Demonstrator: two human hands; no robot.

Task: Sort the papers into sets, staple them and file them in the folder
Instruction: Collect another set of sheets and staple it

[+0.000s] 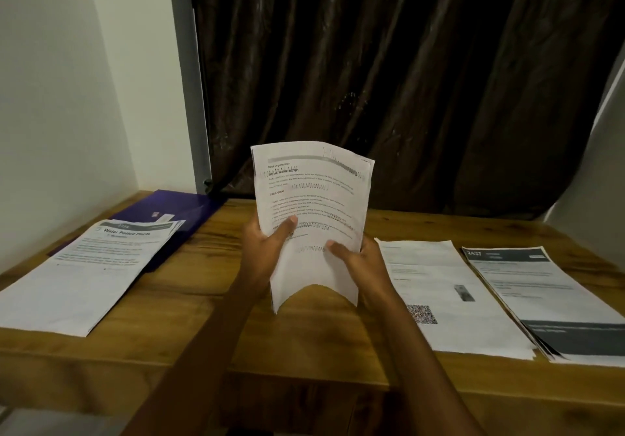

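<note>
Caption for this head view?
Both hands, left and right, hold a paper set upright above the wooden desk.

Dim warm indoor light; soft blur throughout; wide-angle bending at edges.

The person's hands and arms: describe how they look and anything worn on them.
Both the left hand and the right hand are bare: no gloves, rings, watch or bracelet visible. Both forearms are uncovered as far as the frame shows; no sleeve in view. Fingernails are short and unpainted.
</note>
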